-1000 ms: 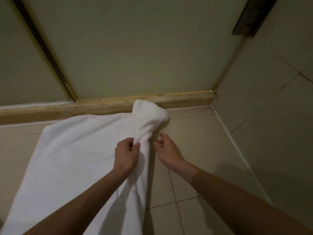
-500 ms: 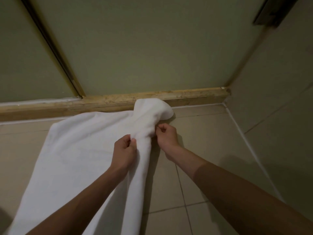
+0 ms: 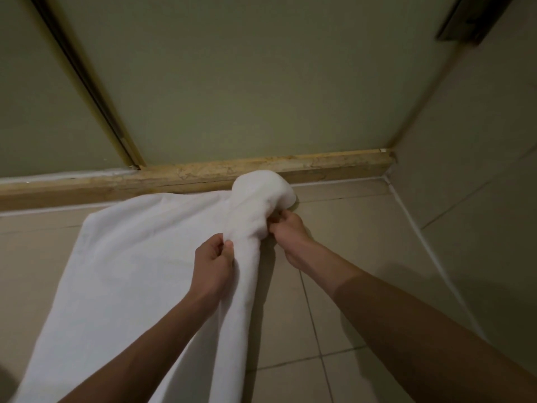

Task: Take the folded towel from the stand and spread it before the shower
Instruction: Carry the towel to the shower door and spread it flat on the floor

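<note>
Both hands pinched the bunched right edge of the white towel (image 3: 139, 263) on the floor (image 3: 343, 228): left hand (image 3: 213, 267), right hand (image 3: 287, 231), fingers curled.

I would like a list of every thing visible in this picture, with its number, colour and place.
floor tiles: several, beige, lower half of the view
curb: one, tan, along the far edge of the floor tiles
shower panels: two, pale green, behind the curb
frame strip: one, dark, between the panels
wall: one, beige, at the right
dark fixture: one, top right corner, cut off
towel: one, white, on the floor before the curb, right edge bunched up
left hand: one, gripping a towel fold
right hand: one, pinching the bunched edge
</note>
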Tool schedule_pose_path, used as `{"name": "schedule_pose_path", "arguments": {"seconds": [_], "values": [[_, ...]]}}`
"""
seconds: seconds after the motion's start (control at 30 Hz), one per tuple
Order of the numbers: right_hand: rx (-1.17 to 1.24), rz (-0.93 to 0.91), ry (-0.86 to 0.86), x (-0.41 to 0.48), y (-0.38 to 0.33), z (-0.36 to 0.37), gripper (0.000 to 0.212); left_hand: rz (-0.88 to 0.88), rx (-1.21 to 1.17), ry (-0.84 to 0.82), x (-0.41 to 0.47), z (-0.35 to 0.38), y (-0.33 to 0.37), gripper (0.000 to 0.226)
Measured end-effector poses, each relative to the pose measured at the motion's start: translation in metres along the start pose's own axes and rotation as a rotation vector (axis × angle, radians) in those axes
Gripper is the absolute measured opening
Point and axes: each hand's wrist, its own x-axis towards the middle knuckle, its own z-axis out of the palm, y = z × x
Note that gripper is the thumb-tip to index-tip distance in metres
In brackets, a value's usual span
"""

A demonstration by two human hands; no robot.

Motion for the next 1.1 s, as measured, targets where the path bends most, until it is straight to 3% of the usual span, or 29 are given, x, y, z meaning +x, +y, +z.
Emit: {"name": "schedule_pose_path", "arguments": {"seconds": [0.2,0.4,0.63,1.1], "values": [[-0.1,-0.032,-0.091,-0.004,0.001,0.0,0.017,0.0,-0.012,0.009,0.001,-0.001,-0.003,0.027],[-0.062,-0.075,-0.094,-0.017,0.005,0.001,0.026,-0.004,-0.019,0.014,0.002,0.0,-0.007,0.028],[-0.23,-0.356,-0.003,-0.025,0.011,0.002,0.024,-0.016,-0.055,0.014,0.0,0.003,-0.005,0.025],[-0.707,-0.465,0.141,-0.054,-0.003,-0.047,0.021,0.218,0.115,-0.096,-0.018,0.011,0.011,0.019]]}}
